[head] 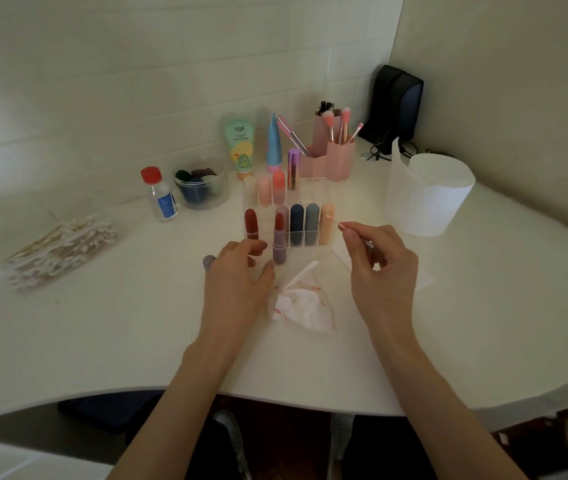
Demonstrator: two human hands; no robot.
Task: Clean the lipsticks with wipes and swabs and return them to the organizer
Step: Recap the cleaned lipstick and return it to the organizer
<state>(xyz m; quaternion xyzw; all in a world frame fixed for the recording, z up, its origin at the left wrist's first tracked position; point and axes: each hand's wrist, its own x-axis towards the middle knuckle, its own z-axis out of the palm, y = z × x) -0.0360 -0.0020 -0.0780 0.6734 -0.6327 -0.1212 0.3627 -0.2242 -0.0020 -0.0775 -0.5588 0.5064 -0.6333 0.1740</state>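
Observation:
An uncapped lipstick [278,242] with a mauve base and red bullet stands on the table just in front of the clear organizer [313,242], which holds several capped lipsticks. My left hand [237,275] hovers beside this lipstick with loosely curled fingers and nothing in its grasp. Left of that hand lies a lavender cap [208,261]. My right hand [379,261] pinches a cotton swab [337,222] whose pink-stained tip points toward the organizer. A crumpled wipe [301,304] with red smears lies between my hands.
A pile of cotton swabs [60,249] lies at the left. A small red-capped bottle [162,195], a jar of sponges [201,184], tubes [241,145] and a pink brush holder [331,157] stand behind. A white wipe roll [428,199] is at the right.

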